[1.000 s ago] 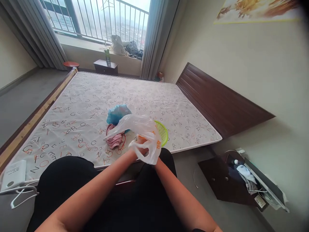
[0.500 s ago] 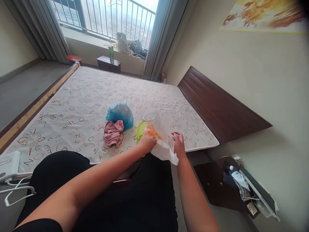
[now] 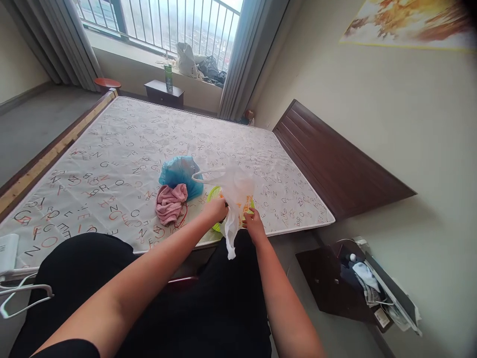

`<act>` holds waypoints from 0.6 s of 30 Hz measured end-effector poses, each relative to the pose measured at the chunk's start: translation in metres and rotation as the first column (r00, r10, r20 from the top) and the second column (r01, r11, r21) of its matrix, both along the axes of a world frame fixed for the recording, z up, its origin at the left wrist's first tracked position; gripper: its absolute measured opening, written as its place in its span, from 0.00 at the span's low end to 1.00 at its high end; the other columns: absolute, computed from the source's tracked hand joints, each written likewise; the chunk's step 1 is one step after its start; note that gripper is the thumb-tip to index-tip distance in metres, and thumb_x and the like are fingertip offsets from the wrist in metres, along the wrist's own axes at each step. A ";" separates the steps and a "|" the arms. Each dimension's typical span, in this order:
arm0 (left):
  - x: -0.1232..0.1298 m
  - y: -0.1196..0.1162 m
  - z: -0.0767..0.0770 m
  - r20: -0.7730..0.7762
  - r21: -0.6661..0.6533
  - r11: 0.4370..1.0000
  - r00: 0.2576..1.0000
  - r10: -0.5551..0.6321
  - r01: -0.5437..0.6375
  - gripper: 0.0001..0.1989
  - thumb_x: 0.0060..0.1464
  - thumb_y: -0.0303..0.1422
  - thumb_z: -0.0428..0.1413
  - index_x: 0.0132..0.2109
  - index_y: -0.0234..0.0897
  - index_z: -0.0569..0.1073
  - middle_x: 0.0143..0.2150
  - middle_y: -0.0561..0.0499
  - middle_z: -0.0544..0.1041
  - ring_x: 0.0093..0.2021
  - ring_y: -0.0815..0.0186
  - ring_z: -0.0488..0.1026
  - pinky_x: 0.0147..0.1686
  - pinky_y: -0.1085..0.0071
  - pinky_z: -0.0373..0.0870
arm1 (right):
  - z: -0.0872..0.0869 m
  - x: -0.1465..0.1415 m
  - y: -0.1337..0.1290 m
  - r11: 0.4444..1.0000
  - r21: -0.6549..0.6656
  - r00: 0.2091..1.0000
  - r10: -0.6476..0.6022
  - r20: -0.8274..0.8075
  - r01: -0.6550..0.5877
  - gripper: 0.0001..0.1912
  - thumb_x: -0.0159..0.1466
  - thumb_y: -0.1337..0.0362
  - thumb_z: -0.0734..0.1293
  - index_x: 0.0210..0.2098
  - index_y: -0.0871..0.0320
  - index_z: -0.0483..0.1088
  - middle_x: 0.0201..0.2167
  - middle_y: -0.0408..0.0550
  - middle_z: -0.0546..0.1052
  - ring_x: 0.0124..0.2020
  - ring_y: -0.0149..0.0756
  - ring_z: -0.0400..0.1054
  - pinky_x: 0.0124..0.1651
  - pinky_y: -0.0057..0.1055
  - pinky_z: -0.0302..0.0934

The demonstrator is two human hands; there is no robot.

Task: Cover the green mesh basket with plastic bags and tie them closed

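Observation:
A thin white plastic bag point(image 3: 240, 184) with orange print hangs loosely over a lime-green slatted basket point(image 3: 213, 195) near the mattress's front edge. My left hand point(image 3: 216, 210) is closed on the bag at the basket's left side. On the right, my right hand point(image 3: 255, 224) pinches the bag by the green edge, its fingers curled. Much of the basket is hidden by the bag and my hands. To the left lie a crumpled pink cloth point(image 3: 170, 204) and a blue plastic bag point(image 3: 182, 171), which touch each other.
The letter-printed mattress point(image 3: 122, 149) lies ahead, with a dark headboard point(image 3: 343, 159) on its right. At lower left are white hangers point(image 3: 28, 298). A dark nightstand point(image 3: 324, 278) with items on it stands at lower right. A green bottle point(image 3: 169, 78) stands on a small cabinet point(image 3: 158, 93) by the window.
My right hand has moved left and down to the green edge. The white bag now stands more upright, its handle spreading left and another part hanging down in front.

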State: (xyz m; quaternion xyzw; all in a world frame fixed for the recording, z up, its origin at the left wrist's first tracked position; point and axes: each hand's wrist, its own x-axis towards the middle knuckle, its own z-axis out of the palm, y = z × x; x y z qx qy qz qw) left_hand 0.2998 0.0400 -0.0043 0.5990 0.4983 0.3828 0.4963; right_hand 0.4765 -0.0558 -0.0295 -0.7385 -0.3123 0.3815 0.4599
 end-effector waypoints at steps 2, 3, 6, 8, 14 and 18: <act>-0.012 -0.009 0.005 -0.113 -0.026 0.998 0.992 -0.058 0.055 0.13 0.51 0.38 0.64 0.24 0.37 0.74 0.26 0.44 0.76 0.37 0.54 0.76 0.46 0.64 0.67 | 0.005 -0.003 -0.001 0.999 0.026 0.998 0.032 0.057 -0.034 0.32 0.61 0.47 0.67 0.60 0.56 0.64 0.49 0.53 0.75 0.44 0.42 0.75 0.41 0.35 0.72; -0.018 -0.015 0.007 -0.163 -0.043 0.995 0.982 -0.096 0.090 0.14 0.52 0.42 0.63 0.26 0.38 0.75 0.27 0.43 0.78 0.37 0.53 0.77 0.45 0.64 0.67 | 0.009 -0.005 -0.003 0.997 0.049 0.992 0.061 0.107 -0.066 0.32 0.63 0.45 0.66 0.60 0.56 0.65 0.53 0.55 0.74 0.49 0.45 0.73 0.47 0.39 0.71; -0.031 -0.042 0.013 -0.255 -0.059 0.983 0.949 -0.186 0.177 0.19 0.51 0.51 0.62 0.35 0.38 0.79 0.33 0.41 0.81 0.38 0.49 0.78 0.42 0.64 0.67 | 0.029 -0.015 -0.007 0.972 0.170 0.942 0.100 0.320 -0.161 0.34 0.66 0.42 0.62 0.62 0.58 0.63 0.62 0.60 0.67 0.64 0.50 0.62 0.65 0.49 0.59; -0.035 -0.059 0.014 -0.279 -0.065 0.980 0.939 -0.200 0.190 0.24 0.45 0.51 0.66 0.42 0.37 0.80 0.34 0.40 0.81 0.38 0.48 0.78 0.39 0.64 0.67 | 0.050 -0.027 -0.007 0.930 0.274 0.863 0.079 0.499 -0.243 0.36 0.67 0.43 0.62 0.66 0.58 0.58 0.67 0.62 0.61 0.70 0.51 0.53 0.70 0.53 0.50; -0.033 -0.082 0.011 -0.379 -0.318 0.900 0.830 -0.409 0.299 0.21 0.43 0.36 0.65 0.47 0.37 0.78 0.40 0.43 0.82 0.38 0.54 0.78 0.34 0.68 0.66 | 0.101 -0.053 0.044 0.838 0.002 0.327 0.211 0.921 -0.546 0.52 0.62 0.47 0.71 0.75 0.48 0.39 0.76 0.53 0.35 0.76 0.60 0.25 0.70 0.67 0.39; -0.039 -0.081 0.008 -0.315 -0.366 0.864 0.828 -0.465 0.346 0.10 0.47 0.31 0.58 0.39 0.36 0.79 0.34 0.48 0.82 0.34 0.61 0.77 0.32 0.71 0.65 | 0.071 -0.038 0.096 0.810 -0.377 0.376 0.555 0.742 -0.450 0.53 0.57 0.62 0.75 0.74 0.48 0.45 0.72 0.59 0.54 0.73 0.62 0.44 0.68 0.64 0.46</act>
